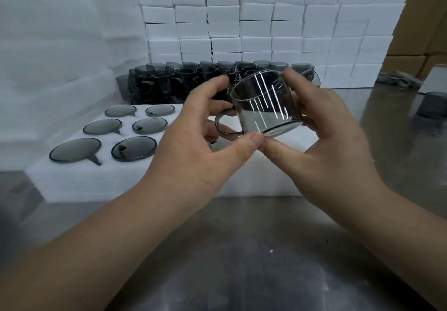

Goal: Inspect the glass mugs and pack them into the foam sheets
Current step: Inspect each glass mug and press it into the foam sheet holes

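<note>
While it is held over the right part of the foam sheet (79,182), the glass mug (263,102) is tilted, with its mouth turned upward and away and its handle turned to the left. The mug is made of smoky transparent glass, and bright striped reflections are seen on its wall. It is gripped by both hands. The left hand (193,146) is curled round the handle side, with its thumb pressed against the base edge and its forefinger laid at the rim. The right hand (321,136) is curled round the opposite side, with its thumb set at the base edge just beside the left thumb and its fingers placed at the rim.

In the left part of the foam sheet, six dark glass pieces (75,150) are seated in round cut-outs, arranged in two columns of three. A narrow notch is cut beside each piece of the left column. Whether mouths or bases are turned upward cannot be told. Just behind the foam sheet, a dense group of loose mugs (183,81) of the same dark glass is stood. Behind that group, a wall of white foam blocks (266,20) is stacked. The foam sheet is laid on a metal table (242,250). Well to the right of the foam sheet, a single dark mug (433,105) is set on the table, with a crumpled cloth (396,79) farther back and cardboard cartons (423,32) stacked beyond it.
</note>
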Demonstrator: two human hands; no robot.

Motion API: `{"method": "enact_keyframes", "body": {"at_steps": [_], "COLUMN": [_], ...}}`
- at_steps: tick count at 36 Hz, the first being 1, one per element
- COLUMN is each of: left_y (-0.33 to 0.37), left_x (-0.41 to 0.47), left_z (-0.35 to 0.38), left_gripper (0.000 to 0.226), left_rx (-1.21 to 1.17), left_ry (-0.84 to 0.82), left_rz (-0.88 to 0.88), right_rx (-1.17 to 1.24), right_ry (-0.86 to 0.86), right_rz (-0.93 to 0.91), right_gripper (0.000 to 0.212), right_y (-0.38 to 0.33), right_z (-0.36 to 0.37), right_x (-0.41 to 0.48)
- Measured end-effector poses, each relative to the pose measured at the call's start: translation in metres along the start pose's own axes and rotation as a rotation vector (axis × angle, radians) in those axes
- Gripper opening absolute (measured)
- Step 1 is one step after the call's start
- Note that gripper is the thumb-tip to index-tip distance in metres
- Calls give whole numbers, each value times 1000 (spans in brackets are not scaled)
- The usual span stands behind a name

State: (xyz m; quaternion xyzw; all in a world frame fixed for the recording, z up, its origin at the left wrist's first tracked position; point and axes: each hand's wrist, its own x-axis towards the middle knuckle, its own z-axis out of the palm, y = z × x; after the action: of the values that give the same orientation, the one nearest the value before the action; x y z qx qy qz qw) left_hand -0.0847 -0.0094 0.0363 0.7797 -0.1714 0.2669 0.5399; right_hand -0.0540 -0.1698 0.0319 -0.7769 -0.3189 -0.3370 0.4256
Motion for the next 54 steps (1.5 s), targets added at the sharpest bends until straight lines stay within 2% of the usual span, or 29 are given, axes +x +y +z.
{"method": "enact_keyframes", "body": {"at_steps": [7,11,17,22,27,35,41,45,48,51,54], "left_y": [-1,-2,0,0,0,-5,-3,2,3,4,5], "left_x": [0,1,2,3,4,5,5,6,6,5,4], "left_z": [0,1,1,-1,-3,-2,-3,-4,-3,-2,-2], "left_gripper": [63,56,31,43,37,57,57,37,22,25,35], "left_rx": [113,89,7,67,107,51,90,122,61,63,74], "left_ry": [-10,2,25,78,105,150,119,129,137,141,129], "left_rz": [-10,-43,-32,-52,-41,-83,-86,-66,-96,-64,-9], "right_rx": [-50,0,65,86,93,97,120,162,306,418,582], "right_ry": [-32,-34,-69,-92,-105,-112,-104,-104,-74,0,-25], "right_rz": [-25,12,14,25,30,-16,-11,33,124,264,434], "right_gripper": [73,77,77,75,74,73,71,62,48,34,18], "right_y": [-3,-3,-3,-5,-5,-5,-4,-3,-4,-1,5], "right_z": [-1,-1,1,1,1,1,1,1,0,0,1], "right_x": [1,2,0,1,1,0,0,0,0,4,13]}}
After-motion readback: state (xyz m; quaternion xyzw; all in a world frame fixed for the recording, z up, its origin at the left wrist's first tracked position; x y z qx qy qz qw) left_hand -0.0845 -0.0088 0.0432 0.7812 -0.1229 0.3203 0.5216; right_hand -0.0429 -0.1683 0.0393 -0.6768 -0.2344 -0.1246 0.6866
